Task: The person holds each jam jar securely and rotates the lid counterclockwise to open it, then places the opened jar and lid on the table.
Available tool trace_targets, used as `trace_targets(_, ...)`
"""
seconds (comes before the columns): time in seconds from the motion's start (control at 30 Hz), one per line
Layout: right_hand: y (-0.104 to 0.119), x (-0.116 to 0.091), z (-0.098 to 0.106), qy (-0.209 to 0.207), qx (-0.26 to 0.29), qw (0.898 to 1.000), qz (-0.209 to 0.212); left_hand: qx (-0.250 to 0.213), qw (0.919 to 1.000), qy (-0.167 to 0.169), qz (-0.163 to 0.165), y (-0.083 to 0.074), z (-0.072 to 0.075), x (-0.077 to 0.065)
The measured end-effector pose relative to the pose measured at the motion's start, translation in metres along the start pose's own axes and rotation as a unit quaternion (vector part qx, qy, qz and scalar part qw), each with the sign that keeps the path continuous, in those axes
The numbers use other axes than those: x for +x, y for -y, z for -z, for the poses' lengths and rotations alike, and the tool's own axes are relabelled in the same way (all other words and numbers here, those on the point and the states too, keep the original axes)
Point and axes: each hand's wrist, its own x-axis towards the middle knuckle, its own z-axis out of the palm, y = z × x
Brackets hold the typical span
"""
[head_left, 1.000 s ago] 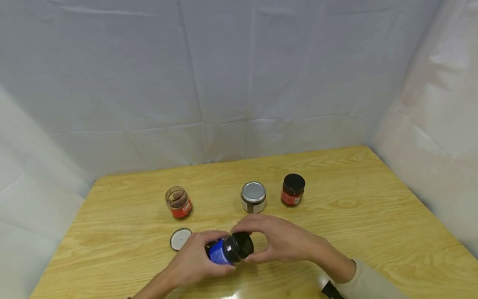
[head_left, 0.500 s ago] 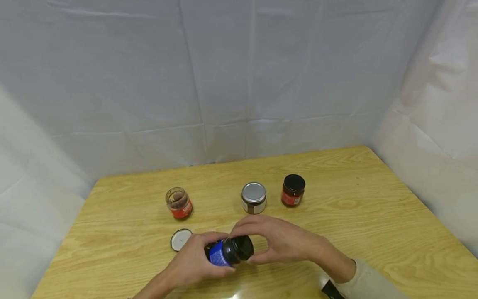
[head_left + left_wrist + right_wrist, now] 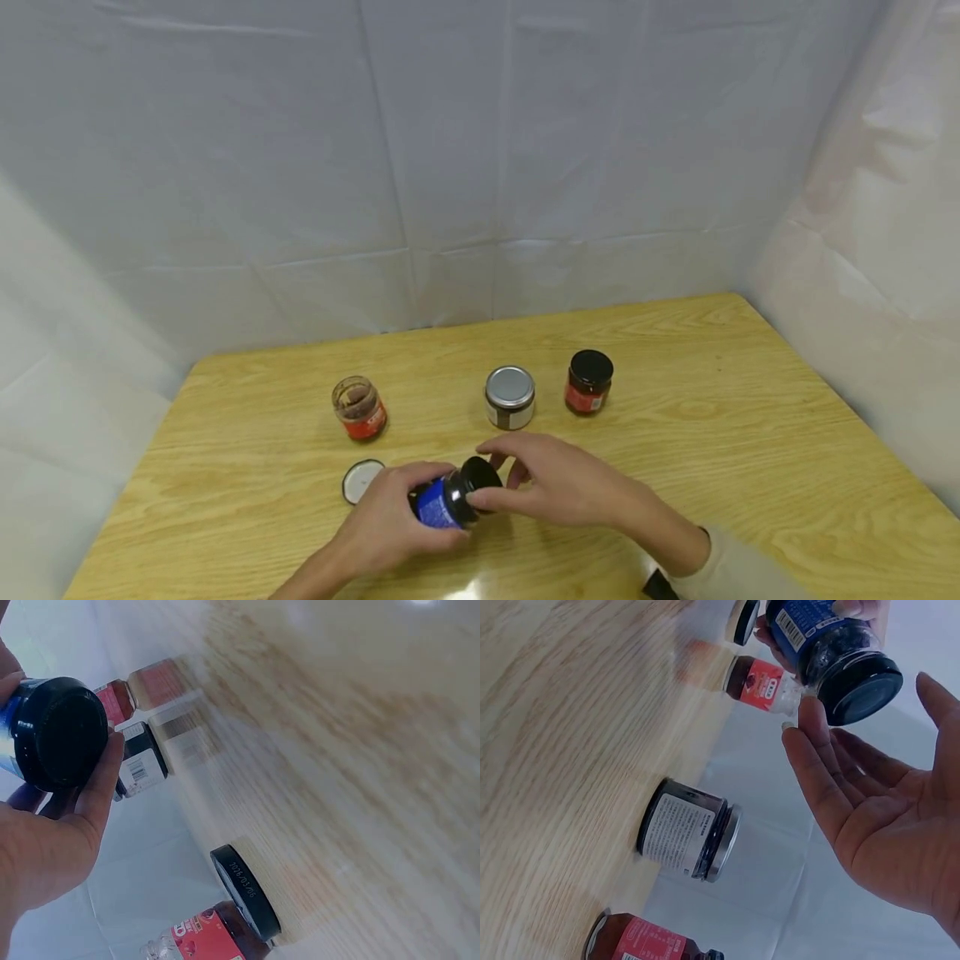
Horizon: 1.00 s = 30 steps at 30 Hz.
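Observation:
My left hand (image 3: 397, 512) grips a jar with a blue label (image 3: 438, 504), which is tilted above the table, its black lid (image 3: 482, 473) pointing right. The lid is on the jar. My right hand (image 3: 566, 483) is at the lid, its fingers spread and extended around it; in the right wrist view, the thumb stands apart from the lid and the fingertips (image 3: 810, 712) are close beside it. Whether they touch it I cannot tell. In the left wrist view, the jar's dark end (image 3: 71, 739) faces the camera.
A lidless jar with a red label (image 3: 365, 423) stands at left, a loose lid (image 3: 363, 482) lying before it, pale inside up. Farther back are a silver-lidded jar (image 3: 510, 396) and a black-lidded red-label jar (image 3: 589, 385). A black object (image 3: 660, 586) lies by the right sleeve.
My right hand's fingers have loosened from the lid and shifted, the thumb now in front of it. The blue-label jar has tipped slightly upward in my left hand.

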Motion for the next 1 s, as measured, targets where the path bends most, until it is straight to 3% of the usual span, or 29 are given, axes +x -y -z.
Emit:
trace_targets(0.27,0.0021,0.0040,-0.0049,-0.014,0.014,1.000,0.004,0.014,0.9998,-0.008,-0.009,0.0011,-0.0019,-0.0009)
trace_targets(1.0,-0.0063,0.0019,-0.0006,0.014,-0.005,0.992,0.125,-0.010,0.9997,0.013,-0.019,0.0039,-0.0013,-0.0035)
